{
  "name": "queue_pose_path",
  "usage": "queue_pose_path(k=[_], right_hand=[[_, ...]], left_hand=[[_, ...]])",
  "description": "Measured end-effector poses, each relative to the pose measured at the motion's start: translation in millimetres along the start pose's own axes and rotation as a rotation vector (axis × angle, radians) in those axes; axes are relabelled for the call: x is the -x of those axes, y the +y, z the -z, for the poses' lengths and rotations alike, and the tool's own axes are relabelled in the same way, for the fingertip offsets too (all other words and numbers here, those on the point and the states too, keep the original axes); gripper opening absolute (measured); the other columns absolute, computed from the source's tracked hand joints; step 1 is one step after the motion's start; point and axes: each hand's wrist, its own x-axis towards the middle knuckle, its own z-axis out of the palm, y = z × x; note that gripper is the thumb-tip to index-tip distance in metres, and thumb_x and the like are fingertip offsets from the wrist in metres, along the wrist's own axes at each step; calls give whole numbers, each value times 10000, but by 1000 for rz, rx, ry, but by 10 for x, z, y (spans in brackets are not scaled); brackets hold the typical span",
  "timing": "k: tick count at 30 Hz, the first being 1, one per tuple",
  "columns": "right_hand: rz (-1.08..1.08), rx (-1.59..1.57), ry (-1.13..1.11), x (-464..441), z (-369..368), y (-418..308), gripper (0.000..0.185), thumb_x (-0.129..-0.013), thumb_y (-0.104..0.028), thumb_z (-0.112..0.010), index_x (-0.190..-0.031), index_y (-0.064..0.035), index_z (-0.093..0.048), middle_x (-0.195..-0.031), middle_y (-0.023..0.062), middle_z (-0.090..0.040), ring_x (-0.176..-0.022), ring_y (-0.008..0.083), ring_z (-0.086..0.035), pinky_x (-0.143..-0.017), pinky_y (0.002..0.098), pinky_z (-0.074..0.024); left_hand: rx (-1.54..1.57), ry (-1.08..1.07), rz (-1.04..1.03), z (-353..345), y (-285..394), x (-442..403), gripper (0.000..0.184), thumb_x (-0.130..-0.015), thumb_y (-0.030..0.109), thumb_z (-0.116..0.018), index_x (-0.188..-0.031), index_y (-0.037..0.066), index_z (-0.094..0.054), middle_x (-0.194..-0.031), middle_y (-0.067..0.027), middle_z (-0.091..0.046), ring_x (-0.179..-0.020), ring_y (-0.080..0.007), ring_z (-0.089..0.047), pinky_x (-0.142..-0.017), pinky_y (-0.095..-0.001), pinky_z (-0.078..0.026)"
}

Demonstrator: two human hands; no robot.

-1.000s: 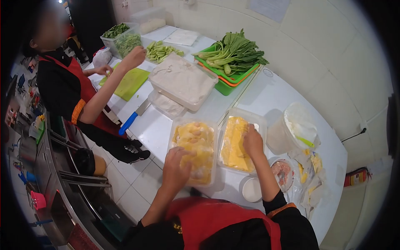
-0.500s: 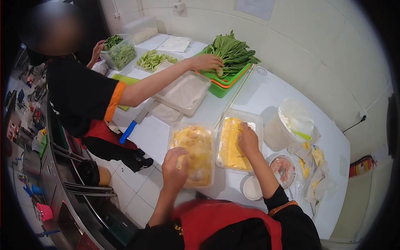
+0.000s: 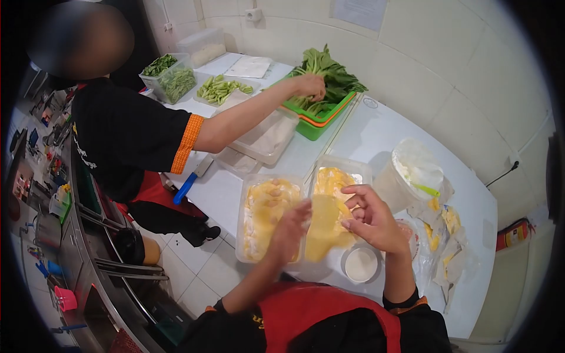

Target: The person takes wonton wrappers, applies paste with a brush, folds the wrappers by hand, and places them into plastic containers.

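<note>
Suspends a thin yellow sheet (image 3: pixel 325 222) between the two sets of fingers, just beside the right thumb and near the left fingertips. Curves the right hand (image 3: pixel 379 220) toward the sheet, with a moderate gap between thumb and fingers; cannot tell a pinch from mere contact at the sheet edge. Points the left hand (image 3: pixel 287 229) toward the sheet, with fingers fairly close together; blurs too much to tell any grip.

Left of the left fingers, has a clear tub (image 3: pixel 240 238) with floured yellow pieces (image 3: pixel 259 232). Beyond the right fingertips, partly behind the sheet, has a second clear tub (image 3: pixel 366 170) with floured yellow sheets (image 3: pixel 331 178). On the near side of the right fingers, has a small white-filled bowl (image 3: pixel 361 265). Right of the right fingers, shows a partly hidden dish of pink mince (image 3: pixel 408 230), then crumpled wrapping (image 3: pixel 448 270). Beyond the same fingers, has a translucent bucket (image 3: pixel 388 179) with a green handle (image 3: pixel 426 190) at the mouth.

Well beyond both sets of fingers, shows a co-worker's hand (image 3: pixel 311 87) at leafy greens (image 3: pixel 338 82) in a green basket (image 3: pixel 335 115).
</note>
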Motion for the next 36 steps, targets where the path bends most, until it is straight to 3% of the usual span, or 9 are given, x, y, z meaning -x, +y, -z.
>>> queue_pose_path(k=[3,8,11,14,21,27,30,33,36], right_hand=[[-16,82,66,126,3,-94,536,-758,-20,-627,-1262,-67,-450,-860,95,-539,-590,147,-519,-569,239,-443],[28,484,440,443,-11,85,507,-778,-30,-610,-1261,-84,-468,-903,124,-596,-619,202,-566,-594,290,-477],[-115,732,109,795,365,291,513,-782,-43,-579,-1278,-105,-466,-879,169,-628,-702,295,-610,-649,372,-498],[-591,874,-378,1002,289,333,536,-768,-87,-569,-1293,-121,-467,-857,200,-638,-788,366,-613,-702,439,-491],[-655,949,-523,1200,61,880,547,-751,-137,-557,-1293,-144,-482,-882,210,-643,-820,384,-617,-715,457,-485],[-502,709,-288,840,169,134,520,-736,-8,-511,-1232,-160,-548,-886,177,-636,-860,349,-607,-744,395,-479],[142,613,-46,598,48,-99,563,-685,79,-481,-1196,-142,-564,-972,170,-607,-862,344,-592,-727,406,-490],[396,574,-27,370,-164,-135,588,-653,118,-466,-1164,-146,-590,-1109,164,-542,-985,334,-539,-809,395,-470],[400,810,71,262,-235,-128,589,-651,97,-486,-1159,-176,-605,-1181,162,-508,-1046,353,-501,-887,416,-432]], left_hand=[[724,-513,298,-271,28,60,747,-915,574,-288,-1412,19,-234,-1433,-152,-308,-1302,-294,-326,-1079,-441,-236],[674,-298,390,-240,-91,102,771,-906,571,-340,-1419,11,-207,-1422,-170,-315,-1301,-320,-329,-1079,-479,-238],[416,-88,327,-226,53,79,678,-913,486,-425,-1378,12,-290,-1346,-162,-407,-1229,-303,-419,-1029,-470,-333],[228,140,287,-189,64,31,542,-881,342,-550,-1305,43,-393,-1244,-140,-502,-1143,-273,-501,-964,-449,-414],[82,310,246,-280,97,-23,294,-842,136,-641,-1098,50,-524,-1008,-55,-591,-934,-164,-591,-814,-327,-504],[34,290,270,-370,221,48,314,-832,136,-652,-1103,36,-528,-999,-54,-590,-915,-163,-587,-808,-311,-494],[73,158,333,-449,270,100,341,-828,131,-658,-1125,25,-529,-1012,-57,-588,-918,-154,-580,-808,-303,-486],[-74,129,288,-457,222,145,387,-788,184,-694,-1109,27,-544,-993,-55,-597,-871,-146,-591,-753,-306,-493],[-133,94,303,-503,363,240,387,-783,166,-702,-1110,26,-551,-981,-40,-599,-855,-125,-587,-740,-289,-486]])
